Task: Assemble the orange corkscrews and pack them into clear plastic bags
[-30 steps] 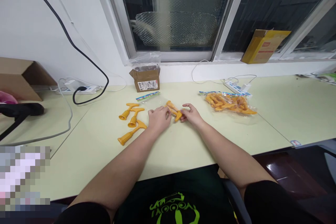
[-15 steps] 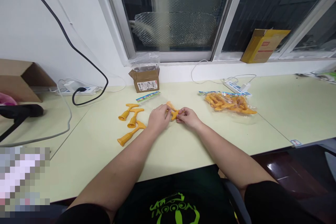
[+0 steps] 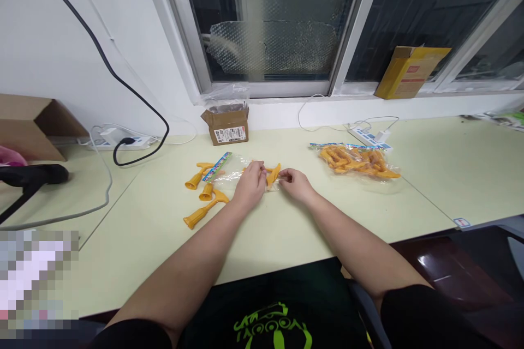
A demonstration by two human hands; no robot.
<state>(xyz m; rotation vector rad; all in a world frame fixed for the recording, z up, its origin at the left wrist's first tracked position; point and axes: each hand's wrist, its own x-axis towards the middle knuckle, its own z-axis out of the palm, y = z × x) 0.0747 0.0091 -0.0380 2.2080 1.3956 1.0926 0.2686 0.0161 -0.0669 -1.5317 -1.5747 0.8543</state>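
Yellow piece [image 3: 273, 175] inside a clear bag [image 3: 232, 173], between two bare hands.
Left of the bag and nearest, loose yellow pieces [image 3: 197, 215]; on the bag, the left hand [image 3: 251, 181], gripping it; at its right end, the right hand [image 3: 298, 184], fingers curled, whether pinching I cannot tell; farther right of it, a filled bag [image 3: 354, 161]; behind it, a cardboard box [image 3: 229, 124].

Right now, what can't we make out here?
All in the head view:
Left hand grip: covered by its own back.
Right hand contact with orange piece: too small to tell.
Piece count in packed bag: contents overlap.
Small carton label text: too small.
Black object: cut by left edge.
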